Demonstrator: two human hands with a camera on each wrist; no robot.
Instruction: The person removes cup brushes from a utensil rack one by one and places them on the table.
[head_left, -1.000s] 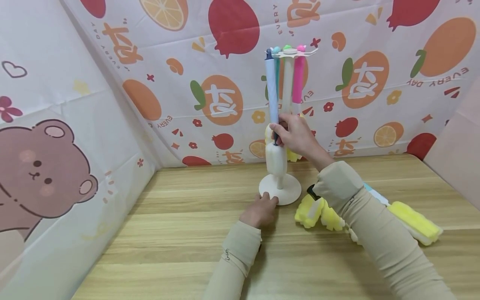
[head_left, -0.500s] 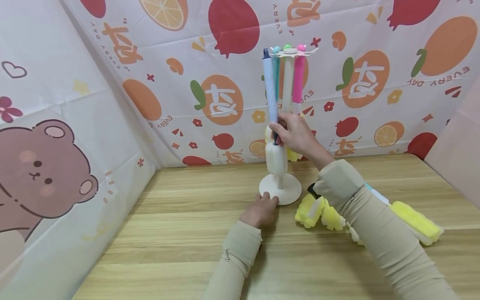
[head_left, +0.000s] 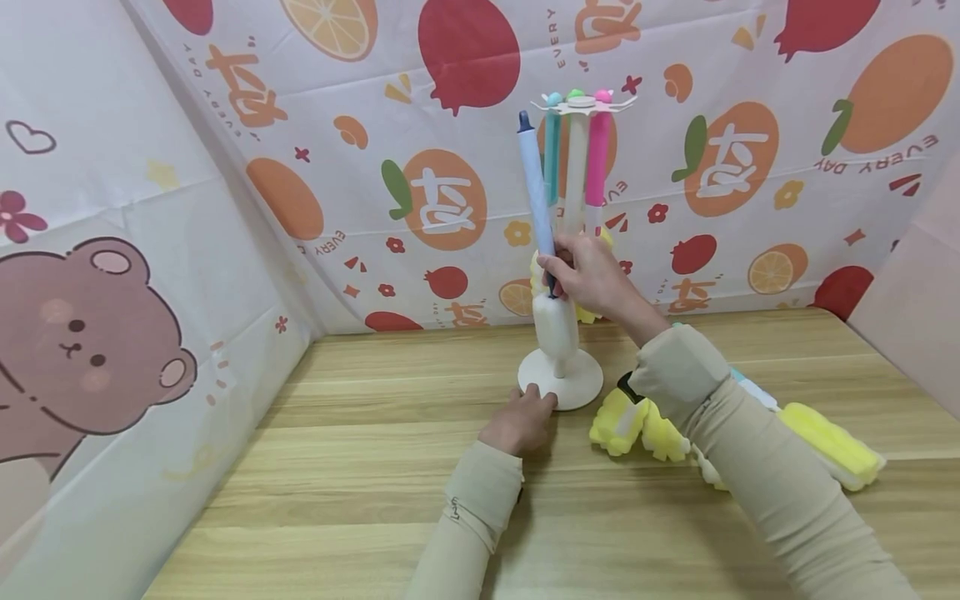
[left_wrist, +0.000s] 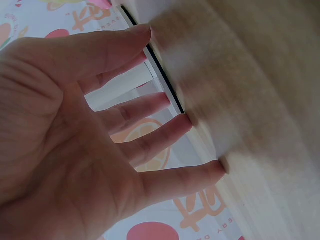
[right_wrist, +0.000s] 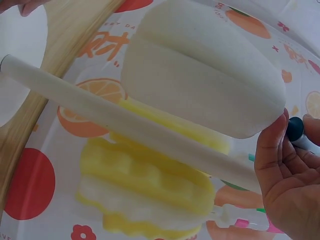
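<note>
My right hand [head_left: 592,271] pinches the lower handle of a sponge cup brush [head_left: 536,175]. Its pale blue handle has a dark tip and leans left, apart from the rack's top hooks [head_left: 582,105]. Below the hand hangs the brush's white sponge head [head_left: 556,327], seen large in the right wrist view [right_wrist: 200,75]. My left hand [head_left: 521,421] rests at the front edge of the rack's round white base [head_left: 581,385]. In the left wrist view the left hand's fingers [left_wrist: 175,182] are extended, tips at the base edge and tabletop.
Teal and pink-handled brushes [head_left: 597,158] hang from the rack around its white post [head_left: 576,179]. Yellow sponge heads [right_wrist: 150,185] hang behind the post. Several more brushes with yellow sponges [head_left: 828,446] lie on the wooden table [head_left: 360,467] at right, partly under my right forearm. Printed cloth walls enclose the table.
The top of the blue-handled brush has swung left and slightly down, away from the rack's hooks, and my right hand has lowered a little. My left hand stays at the base.
</note>
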